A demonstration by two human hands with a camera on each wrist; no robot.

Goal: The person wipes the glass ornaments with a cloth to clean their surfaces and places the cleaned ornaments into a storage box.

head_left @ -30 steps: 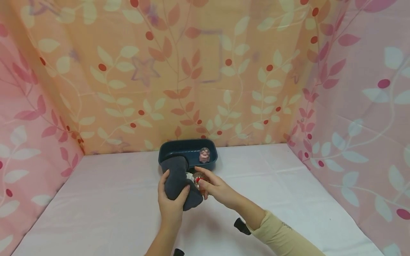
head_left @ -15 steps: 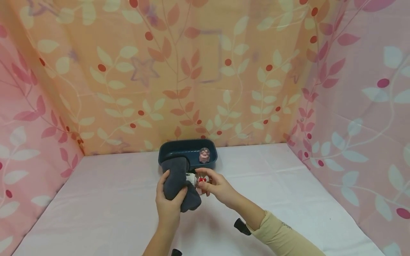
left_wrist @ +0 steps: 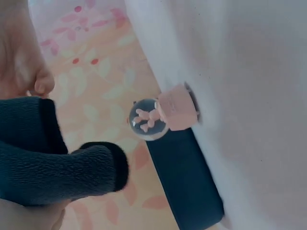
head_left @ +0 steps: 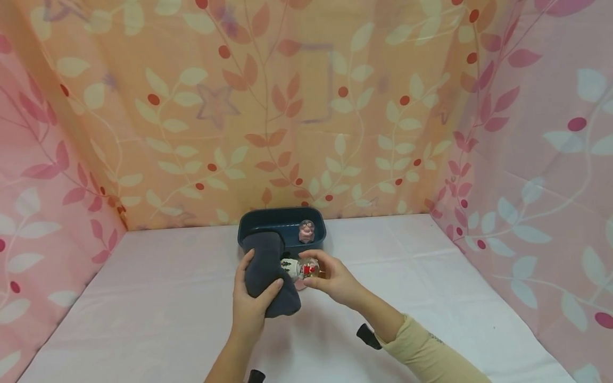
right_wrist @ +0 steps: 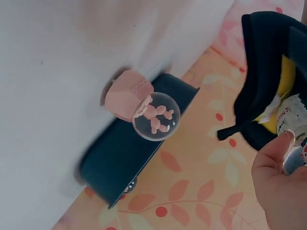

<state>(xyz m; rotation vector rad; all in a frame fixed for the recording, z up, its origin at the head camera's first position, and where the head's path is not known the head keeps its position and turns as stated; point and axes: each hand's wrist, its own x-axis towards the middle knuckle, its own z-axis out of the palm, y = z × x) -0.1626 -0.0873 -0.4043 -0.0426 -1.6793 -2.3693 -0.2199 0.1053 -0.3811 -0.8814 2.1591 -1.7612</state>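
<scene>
My left hand (head_left: pixel 250 306) grips a dark blue-grey fleecy fabric pouch (head_left: pixel 264 274) in front of the tray, thumb on the near side. The right wrist view shows its gaping mouth, black-edged, with a yellow inside (right_wrist: pixel 286 76). My right hand (head_left: pixel 337 281) pinches a snow globe (head_left: pixel 310 267) by its clear dome, which has a red figure in it. The globe lies sideways, its white printed base (right_wrist: pixel 289 114) at the pouch's mouth. Beneath the hands a pink snow globe (left_wrist: pixel 176 108) stands on the table, mostly hidden in the head view.
A dark blue tray (head_left: pixel 249 219) stands at the back of the white table (head_left: pixel 163 298). Inside it, to the right, is another pink snow globe (head_left: pixel 306 232). Flowered curtains (head_left: pixel 268 106) enclose the back and sides. Black wrist-mount pieces (head_left: pixel 369 336) show at the forearms.
My right hand has moved slightly right with the snow globe, and more of its white base shows out of the pouch. My left hand has shifted a little with the pouch.
</scene>
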